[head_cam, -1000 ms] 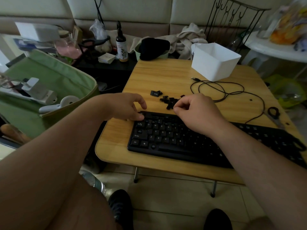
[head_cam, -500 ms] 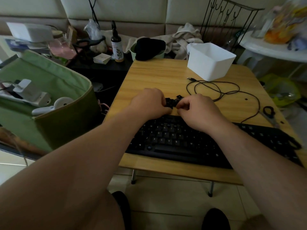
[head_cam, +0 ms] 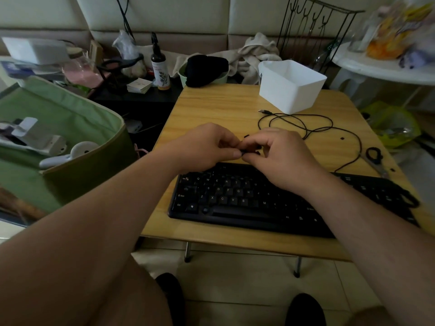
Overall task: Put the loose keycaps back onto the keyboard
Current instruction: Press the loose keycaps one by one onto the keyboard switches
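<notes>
A black keyboard [head_cam: 247,203] lies along the near edge of the wooden table [head_cam: 211,109]. Just behind its top row my left hand [head_cam: 204,147] and my right hand [head_cam: 280,156] meet fingertip to fingertip. Between them they pinch a small black keycap [head_cam: 244,151]. A few loose black keycaps [head_cam: 246,136] show on the table behind the hands; the rest of the pile is hidden by my fingers. Two single keycaps [head_cam: 341,138] lie apart at the right.
A white plastic bin [head_cam: 292,88] stands at the back of the table, with the black cable [head_cam: 306,123] coiled before it. Scissors [head_cam: 374,158] lie at the right edge. A green fabric bag [head_cam: 70,128] sits left of the table.
My left hand left the keyboard's top-left corner and moved right to meet the right hand. Both now pinch a keycap together, slightly raised over the keyboard's back edge.
</notes>
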Demonstrator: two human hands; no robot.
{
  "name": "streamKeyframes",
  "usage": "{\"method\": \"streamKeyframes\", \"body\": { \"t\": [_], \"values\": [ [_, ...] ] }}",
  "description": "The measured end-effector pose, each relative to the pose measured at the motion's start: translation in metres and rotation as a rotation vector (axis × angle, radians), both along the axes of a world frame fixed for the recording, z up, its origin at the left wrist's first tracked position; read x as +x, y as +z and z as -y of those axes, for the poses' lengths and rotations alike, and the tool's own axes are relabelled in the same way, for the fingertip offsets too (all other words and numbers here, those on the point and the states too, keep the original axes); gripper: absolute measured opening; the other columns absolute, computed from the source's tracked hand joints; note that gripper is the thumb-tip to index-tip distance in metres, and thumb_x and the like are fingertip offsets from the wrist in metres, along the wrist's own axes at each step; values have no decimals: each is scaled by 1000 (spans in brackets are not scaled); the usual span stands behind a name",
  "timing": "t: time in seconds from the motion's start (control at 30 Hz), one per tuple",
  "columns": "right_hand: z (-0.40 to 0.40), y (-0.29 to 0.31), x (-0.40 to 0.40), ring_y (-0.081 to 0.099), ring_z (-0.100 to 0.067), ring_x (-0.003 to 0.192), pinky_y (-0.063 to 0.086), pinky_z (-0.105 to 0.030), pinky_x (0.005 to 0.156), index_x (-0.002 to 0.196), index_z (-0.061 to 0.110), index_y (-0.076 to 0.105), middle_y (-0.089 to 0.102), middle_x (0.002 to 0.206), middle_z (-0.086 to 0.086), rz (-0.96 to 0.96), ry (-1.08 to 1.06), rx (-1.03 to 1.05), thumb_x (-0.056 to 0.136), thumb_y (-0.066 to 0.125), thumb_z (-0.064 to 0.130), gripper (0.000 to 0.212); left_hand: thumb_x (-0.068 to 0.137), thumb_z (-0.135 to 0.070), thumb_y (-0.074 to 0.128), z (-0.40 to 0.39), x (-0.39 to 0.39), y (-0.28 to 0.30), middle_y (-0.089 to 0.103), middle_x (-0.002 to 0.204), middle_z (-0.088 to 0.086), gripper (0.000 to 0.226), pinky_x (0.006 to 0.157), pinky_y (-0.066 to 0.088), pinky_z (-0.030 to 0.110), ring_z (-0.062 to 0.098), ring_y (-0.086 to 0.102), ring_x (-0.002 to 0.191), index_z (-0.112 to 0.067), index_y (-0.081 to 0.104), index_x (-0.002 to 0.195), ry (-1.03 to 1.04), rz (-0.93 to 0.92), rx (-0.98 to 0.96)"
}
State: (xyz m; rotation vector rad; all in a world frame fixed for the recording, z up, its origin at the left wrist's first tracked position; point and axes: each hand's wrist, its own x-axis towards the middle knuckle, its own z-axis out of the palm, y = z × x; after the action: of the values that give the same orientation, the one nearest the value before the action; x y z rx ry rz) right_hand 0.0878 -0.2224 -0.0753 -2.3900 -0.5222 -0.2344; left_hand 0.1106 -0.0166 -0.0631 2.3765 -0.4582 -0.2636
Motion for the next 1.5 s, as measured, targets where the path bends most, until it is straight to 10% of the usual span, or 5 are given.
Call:
{"method": "streamKeyframes", "body": {
  "t": [0.5, 0.77, 1.5],
  "values": [
    [9, 10, -13, 55, 11, 74, 33, -5, 66, 98, 31, 80, 62, 82, 23, 111, 38, 89, 81, 86, 18, 22, 98, -18, 71, -6, -8, 3, 76, 92, -12, 17, 78, 47, 7, -3, 66, 88, -32, 77, 106, -56, -142, -254],
    [2, 11, -15, 55, 14, 72, 35, -3, 64, 98, 26, 81, 55, 71, 26, 151, -1, 31, 83, 84, 22, 15, 100, -28, 68, -11, -7, 4, 78, 105, -8, 15, 96, 51, 27, 9, 69, 106, -31, 79, 110, -41, -150, -224],
    [-82, -9, 7, 62, -3, 73, 49, -21, 60, 84, 28, 77, 68, 81, 14, -332, -102, -123, 83, 78, 27, 2, 94, -37, 76, -71, 5, -13, 75, 104, -12, 9, 79, 47, 22, 4, 65, 99, -35, 81, 101, 188, -240, 24]
  ]
}}
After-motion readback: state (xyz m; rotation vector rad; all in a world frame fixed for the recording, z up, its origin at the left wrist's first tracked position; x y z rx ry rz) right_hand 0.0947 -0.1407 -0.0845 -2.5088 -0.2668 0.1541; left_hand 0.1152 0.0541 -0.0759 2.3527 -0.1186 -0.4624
